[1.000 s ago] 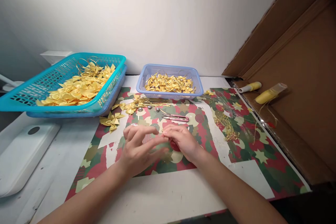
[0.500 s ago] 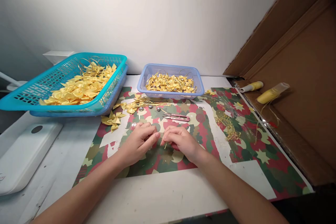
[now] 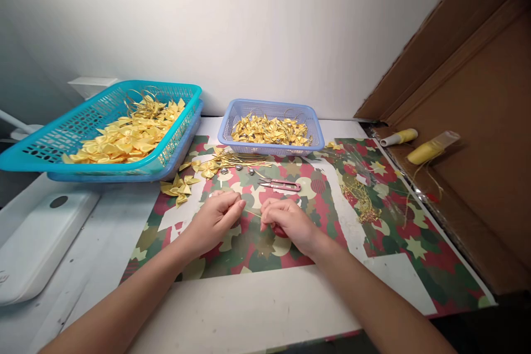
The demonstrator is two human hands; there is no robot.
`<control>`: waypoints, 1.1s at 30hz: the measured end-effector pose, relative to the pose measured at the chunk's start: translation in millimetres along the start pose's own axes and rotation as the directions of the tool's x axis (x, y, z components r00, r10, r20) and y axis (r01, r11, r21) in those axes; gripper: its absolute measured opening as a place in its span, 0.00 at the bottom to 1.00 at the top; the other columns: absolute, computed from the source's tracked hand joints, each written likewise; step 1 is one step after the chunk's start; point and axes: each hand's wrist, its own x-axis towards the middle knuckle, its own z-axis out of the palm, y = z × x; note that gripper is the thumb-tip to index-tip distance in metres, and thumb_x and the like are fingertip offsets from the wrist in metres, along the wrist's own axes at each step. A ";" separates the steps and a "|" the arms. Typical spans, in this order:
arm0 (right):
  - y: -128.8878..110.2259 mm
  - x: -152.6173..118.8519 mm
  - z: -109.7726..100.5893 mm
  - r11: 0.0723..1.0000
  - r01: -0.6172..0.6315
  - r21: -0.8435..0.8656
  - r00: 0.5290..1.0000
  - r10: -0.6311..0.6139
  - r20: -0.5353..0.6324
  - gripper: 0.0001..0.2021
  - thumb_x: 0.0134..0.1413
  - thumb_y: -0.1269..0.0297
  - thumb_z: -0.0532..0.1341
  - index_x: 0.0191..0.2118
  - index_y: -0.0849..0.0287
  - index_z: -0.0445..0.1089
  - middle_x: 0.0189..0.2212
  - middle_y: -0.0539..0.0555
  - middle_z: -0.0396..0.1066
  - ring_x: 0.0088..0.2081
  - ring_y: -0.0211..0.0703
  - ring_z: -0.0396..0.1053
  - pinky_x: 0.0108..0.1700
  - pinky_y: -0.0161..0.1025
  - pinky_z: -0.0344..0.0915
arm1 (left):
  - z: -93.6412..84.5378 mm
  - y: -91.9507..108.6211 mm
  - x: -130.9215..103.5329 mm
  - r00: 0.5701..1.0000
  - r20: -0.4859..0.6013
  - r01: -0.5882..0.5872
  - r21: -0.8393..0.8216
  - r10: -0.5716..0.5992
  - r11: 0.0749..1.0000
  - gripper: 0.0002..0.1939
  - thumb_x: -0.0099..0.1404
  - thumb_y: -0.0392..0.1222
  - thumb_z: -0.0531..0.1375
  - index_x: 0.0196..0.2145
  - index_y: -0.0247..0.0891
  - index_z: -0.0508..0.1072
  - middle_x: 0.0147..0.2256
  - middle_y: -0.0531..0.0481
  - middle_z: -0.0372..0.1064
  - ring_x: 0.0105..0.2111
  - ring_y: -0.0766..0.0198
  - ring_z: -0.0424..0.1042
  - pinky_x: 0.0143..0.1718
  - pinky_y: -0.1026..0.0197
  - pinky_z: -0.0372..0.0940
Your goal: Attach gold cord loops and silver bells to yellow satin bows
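A thin gold cord [image 3: 252, 213] spans the gap between my two hands, low over the patterned mat. My left hand [image 3: 215, 218] is closed with thumb pressed against the fingers, gripping one end. The other end goes into my right hand [image 3: 288, 222], pinched shut by thumb and forefinger. What else the fingers may cover is hidden. Just beyond the hands lie pink-handled thread snips [image 3: 284, 185] and several small silver bells [image 3: 251, 172]. Behind them is a bundle of gold cords [image 3: 246, 160]. Yellow ribbon bows [image 3: 181, 188] lie to the left.
A turquoise basket [image 3: 53, 146] of yellow bows sits at left on a blue one. A lilac basket [image 3: 269, 149] of bows stands at the back. Cord scraps [image 3: 365, 204] lie right, near yellow thread spools [image 3: 431, 147] by the cardboard. A white device [image 3: 45, 243] sits at left.
My hands have drawn slightly apart, and the gold cord now shows stretched between them. A short cord end below my right fingers is no longer visible.
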 end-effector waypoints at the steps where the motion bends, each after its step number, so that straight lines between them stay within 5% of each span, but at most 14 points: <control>1: 0.2 -0.2 -0.1 1.000 -0.005 0.000 1.000 0.005 -0.004 0.10 0.40 0.68 0.56 0.14 0.60 0.68 0.26 0.49 0.61 0.22 0.31 0.51 0.23 0.36 0.46 | -0.1 -0.9 -0.1 1.000 -0.008 0.005 -0.004 -0.005 1.000 0.19 0.69 0.43 0.45 0.20 0.40 0.50 0.19 0.56 0.50 0.21 0.66 0.52 0.25 0.62 0.53; 33: 7.0 1.2 -5.1 0.999 -0.025 0.031 1.000 0.025 -0.005 0.10 0.42 0.67 0.56 0.15 0.60 0.68 0.27 0.49 0.63 0.22 0.31 0.52 0.24 0.34 0.48 | -14.2 -3.0 2.6 1.000 -0.029 0.001 0.062 0.001 0.998 0.19 0.67 0.42 0.47 0.18 0.40 0.50 0.18 0.57 0.50 0.19 0.67 0.52 0.22 0.63 0.52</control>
